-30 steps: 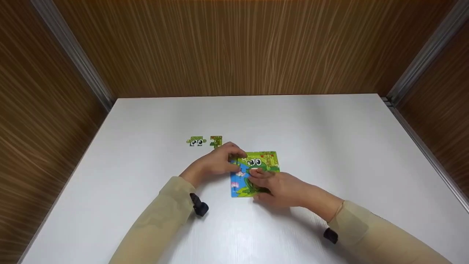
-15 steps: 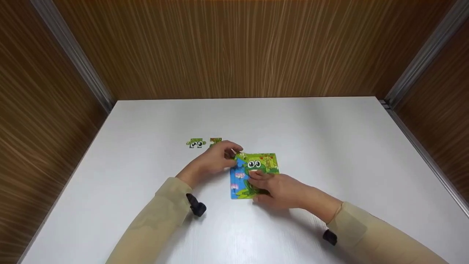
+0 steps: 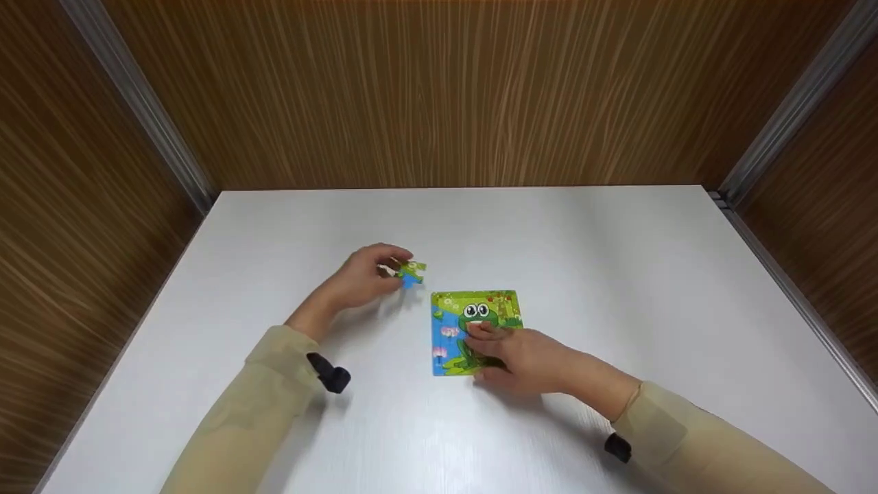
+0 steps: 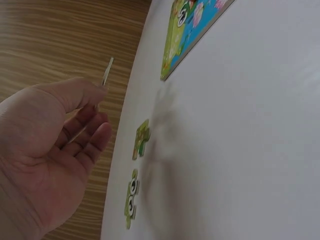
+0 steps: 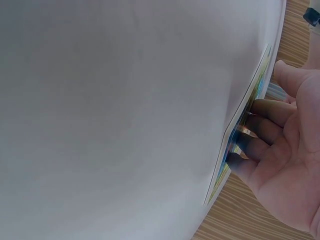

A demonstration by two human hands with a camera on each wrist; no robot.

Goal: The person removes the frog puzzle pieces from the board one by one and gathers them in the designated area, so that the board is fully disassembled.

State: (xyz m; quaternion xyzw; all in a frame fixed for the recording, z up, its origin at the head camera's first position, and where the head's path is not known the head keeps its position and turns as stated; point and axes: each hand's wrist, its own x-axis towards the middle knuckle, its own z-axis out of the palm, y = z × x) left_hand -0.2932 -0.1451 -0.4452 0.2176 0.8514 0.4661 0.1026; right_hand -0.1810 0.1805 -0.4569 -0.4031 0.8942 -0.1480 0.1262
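My left hand (image 3: 367, 274) pinches a green and blue jigsaw piece (image 3: 411, 274) between thumb and fingers, raised above the table. In the left wrist view that jigsaw piece (image 4: 107, 71) appears edge-on. A square frog jigsaw puzzle (image 3: 449, 343) lies flat to the right of that hand. The fingers of my right hand (image 3: 528, 358) rest on the puzzle's right half and cover part of the frog. From the right wrist, the puzzle (image 5: 260, 75) shows as a thin board under the fingertips. Two loose pieces, one with foliage (image 4: 141, 139) and one with eyes (image 4: 131, 199), lie beneath my left hand.
The white table (image 3: 617, 274) is bounded by a wood-grain panel (image 3: 439, 96) at the back and more panels at both sides. A dark clip-like device (image 3: 329, 374) sits on the left sleeve, and another (image 3: 618, 447) on the right.
My left hand has lifted the green and blue piece off the puzzle's upper left part and carried it left and away. The right hand has stayed on the puzzle.
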